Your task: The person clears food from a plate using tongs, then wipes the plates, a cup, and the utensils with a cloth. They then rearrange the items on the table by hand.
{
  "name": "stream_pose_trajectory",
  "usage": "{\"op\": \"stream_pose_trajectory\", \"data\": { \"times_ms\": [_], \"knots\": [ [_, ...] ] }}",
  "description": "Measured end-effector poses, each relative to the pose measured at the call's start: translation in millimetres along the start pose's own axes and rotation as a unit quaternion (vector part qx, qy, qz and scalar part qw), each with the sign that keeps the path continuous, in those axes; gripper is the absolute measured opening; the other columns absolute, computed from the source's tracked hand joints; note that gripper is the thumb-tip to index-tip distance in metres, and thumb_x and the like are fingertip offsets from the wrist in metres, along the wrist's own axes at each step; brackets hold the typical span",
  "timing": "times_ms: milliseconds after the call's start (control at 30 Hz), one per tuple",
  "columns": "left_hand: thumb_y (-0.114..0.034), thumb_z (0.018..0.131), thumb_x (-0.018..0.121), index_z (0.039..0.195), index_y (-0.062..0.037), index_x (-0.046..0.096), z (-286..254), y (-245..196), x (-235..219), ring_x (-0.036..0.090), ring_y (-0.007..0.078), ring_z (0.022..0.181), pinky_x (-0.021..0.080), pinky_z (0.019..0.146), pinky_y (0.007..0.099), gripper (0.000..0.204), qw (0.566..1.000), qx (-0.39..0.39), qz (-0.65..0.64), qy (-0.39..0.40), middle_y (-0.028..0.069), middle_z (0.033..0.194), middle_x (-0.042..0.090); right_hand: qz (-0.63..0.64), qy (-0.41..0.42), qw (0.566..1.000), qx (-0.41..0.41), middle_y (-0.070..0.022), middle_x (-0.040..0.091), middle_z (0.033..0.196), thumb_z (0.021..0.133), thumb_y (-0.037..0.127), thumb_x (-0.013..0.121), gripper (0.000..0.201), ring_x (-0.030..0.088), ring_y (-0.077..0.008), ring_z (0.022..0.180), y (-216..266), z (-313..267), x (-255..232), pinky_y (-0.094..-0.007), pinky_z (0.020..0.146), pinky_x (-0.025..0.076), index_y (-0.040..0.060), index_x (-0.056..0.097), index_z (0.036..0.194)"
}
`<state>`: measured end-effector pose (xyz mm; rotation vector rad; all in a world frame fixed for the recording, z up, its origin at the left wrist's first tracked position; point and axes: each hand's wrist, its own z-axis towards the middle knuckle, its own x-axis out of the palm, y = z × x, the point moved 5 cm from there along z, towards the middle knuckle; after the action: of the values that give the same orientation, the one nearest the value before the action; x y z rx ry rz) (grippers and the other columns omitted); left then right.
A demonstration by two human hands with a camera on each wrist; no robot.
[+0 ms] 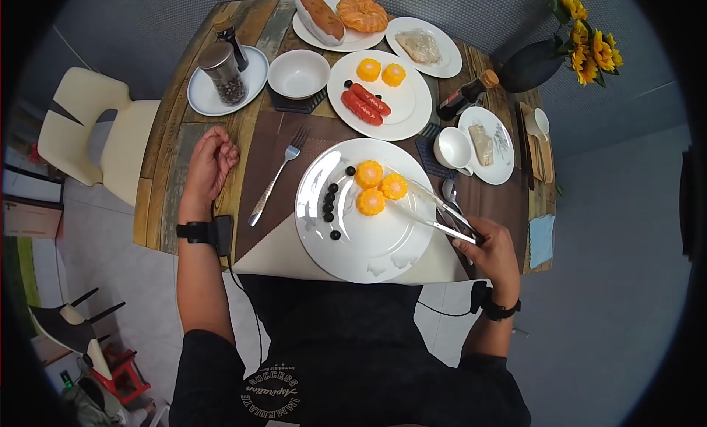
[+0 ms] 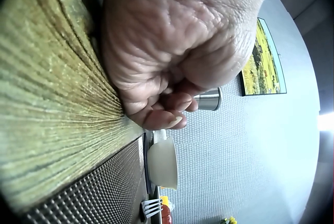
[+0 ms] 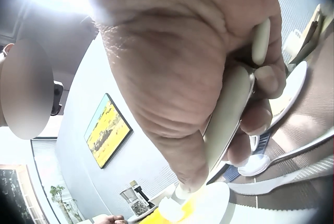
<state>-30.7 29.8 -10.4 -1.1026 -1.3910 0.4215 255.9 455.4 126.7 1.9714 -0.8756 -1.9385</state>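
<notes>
My right hand (image 1: pixel 490 256) grips a pair of tongs (image 1: pixel 448 230) at the right of the large white plate (image 1: pixel 368 261). The tips of the tongs reach over the plate, right beside a cluster of three yellow corn pieces (image 1: pixel 370 202). Left of the corn, several small black round berries (image 1: pixel 328 207) form a curved line. In the right wrist view the thumb and fingers wrap the pale tongs handle (image 3: pixel 229 112). My left hand (image 1: pixel 212 166) rests on the wooden table with loosely curled fingers and nothing in it, left of a fork (image 1: pixel 278 177).
Behind stand a plate (image 1: pixel 412 121) with sausages (image 1: pixel 362 109) and corn, a white bowl (image 1: pixel 299 74), a pepper grinder (image 1: pixel 222 75) and a bread plate (image 1: pixel 346 44). To the right are a cup (image 1: pixel 453 149), a dark bottle (image 1: pixel 465 96), a spoon (image 1: pixel 451 193) and a sunflower vase (image 1: pixel 529 65).
</notes>
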Motion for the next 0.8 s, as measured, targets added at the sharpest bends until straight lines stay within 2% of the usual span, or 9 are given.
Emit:
{"op": "stream_pose_trajectory", "data": {
  "times_ms": [333, 400, 433, 500, 567, 633, 667, 733, 800],
  "knots": [
    [-0.005, 0.098, 0.044, 0.092, -0.0070, 0.051, 0.1, -0.3, 0.5, 0.050, 0.0119, 0.069, 0.045, 0.061, 0.0231, 0.010, 1.000, -0.006, 0.000, -0.005, -0.0003, 0.074, 0.046, -0.025, -0.021, 0.999, 0.022, -0.0156, 0.067, 0.081, 0.077, 0.019, 0.085, 0.042, 0.064, -0.0304, 0.068, 2.8, -2.8, -8.4, -0.0349, 0.066, 0.050, 0.0007, 0.073, 0.112],
    [-0.005, 0.098, 0.044, 0.092, -0.0069, 0.051, -0.1, -0.2, -1.1, 0.051, 0.0119, 0.069, 0.045, 0.061, 0.0231, 0.010, 1.000, -0.006, 0.001, -0.004, -0.0003, 0.074, 0.047, -0.023, -0.089, 0.996, 0.012, -0.0185, 0.068, 0.082, 0.076, 0.019, 0.084, 0.042, 0.065, -0.0318, 0.069, 11.2, 6.2, -21.6, -0.0357, 0.066, 0.051, -0.0027, 0.072, 0.111],
    [-0.004, 0.098, 0.044, 0.092, -0.0069, 0.051, 0.9, 0.2, -0.7, 0.051, 0.0119, 0.069, 0.045, 0.061, 0.0231, 0.010, 1.000, -0.006, 0.002, 0.000, -0.0004, 0.074, 0.047, -0.024, -0.091, 0.995, 0.012, -0.0185, 0.068, 0.082, 0.076, 0.019, 0.084, 0.042, 0.065, -0.0318, 0.069, 13.7, 13.4, -23.5, -0.0357, 0.066, 0.051, -0.0027, 0.072, 0.111],
    [-0.005, 0.098, 0.044, 0.092, -0.0069, 0.051, 1.1, -0.1, -0.2, 0.051, 0.0119, 0.069, 0.045, 0.061, 0.0230, 0.010, 1.000, -0.004, 0.002, 0.001, -0.0005, 0.074, 0.047, -0.083, -0.162, 0.983, -0.018, -0.0223, 0.069, 0.086, 0.077, 0.021, 0.083, 0.043, 0.066, -0.0346, 0.071, 23.8, 32.9, -33.6, -0.0379, 0.067, 0.052, -0.0044, 0.072, 0.110],
    [-0.005, 0.098, 0.044, 0.092, -0.0068, 0.051, 0.4, -0.6, 0.0, 0.051, 0.0118, 0.069, 0.045, 0.061, 0.0229, 0.010, 1.000, -0.001, 0.004, 0.002, -0.0007, 0.074, 0.047, -0.139, -0.150, 0.979, -0.009, -0.0251, 0.070, 0.089, 0.079, 0.026, 0.081, 0.043, 0.068, -0.0380, 0.074, 29.0, 59.5, -37.9, -0.0416, 0.068, 0.053, -0.0023, 0.073, 0.110],
    [-0.005, 0.098, 0.044, 0.092, -0.0070, 0.052, 0.1, 0.2, -0.9, 0.051, 0.0119, 0.069, 0.046, 0.062, 0.0229, 0.009, 1.000, -0.002, 0.001, -0.001, -0.0008, 0.074, 0.047, -0.177, -0.189, 0.965, -0.036, -0.0251, 0.070, 0.086, 0.081, 0.030, 0.080, 0.041, 0.069, -0.0404, 0.077, 27.6, 84.0, -36.9, -0.0454, 0.070, 0.054, -0.0011, 0.074, 0.107],
    [-0.005, 0.098, 0.044, 0.092, -0.0070, 0.052, -0.1, 0.4, -1.2, 0.051, 0.0119, 0.069, 0.046, 0.062, 0.0229, 0.009, 1.000, -0.001, 0.002, 0.001, -0.0008, 0.074, 0.047, -0.176, -0.193, 0.965, -0.036, -0.0251, 0.070, 0.086, 0.081, 0.030, 0.080, 0.041, 0.069, -0.0404, 0.077, 30.3, 96.1, -37.4, -0.0454, 0.070, 0.054, -0.0011, 0.074, 0.107],
    [-0.005, 0.098, 0.045, 0.092, -0.0072, 0.052, 0.8, 0.6, -2.4, 0.052, 0.0119, 0.069, 0.046, 0.062, 0.0229, 0.009, 1.000, -0.002, 0.003, -0.001, -0.0007, 0.075, 0.047, -0.212, -0.144, 0.966, 0.027, -0.0247, 0.069, 0.080, 0.082, 0.030, 0.078, 0.036, 0.069, -0.0414, 0.078, 31.3, 120.9, -33.8, -0.0482, 0.070, 0.054, -0.0007, 0.075, 0.100],
    [-0.007, 0.100, 0.044, 0.093, -0.0081, 0.051, 0.8, 1.5, -3.2, 0.051, 0.0114, 0.069, 0.046, 0.061, 0.0225, 0.011, 1.000, 0.000, 0.005, 0.002, -0.0008, 0.075, 0.047, -0.214, -0.151, 0.965, 0.023, -0.0250, 0.069, 0.078, 0.082, 0.030, 0.077, 0.034, 0.069, -0.0418, 0.077, 27.8, 137.9, -29.4, -0.0486, 0.070, 0.054, -0.0004, 0.075, 0.097]
  ]
}}
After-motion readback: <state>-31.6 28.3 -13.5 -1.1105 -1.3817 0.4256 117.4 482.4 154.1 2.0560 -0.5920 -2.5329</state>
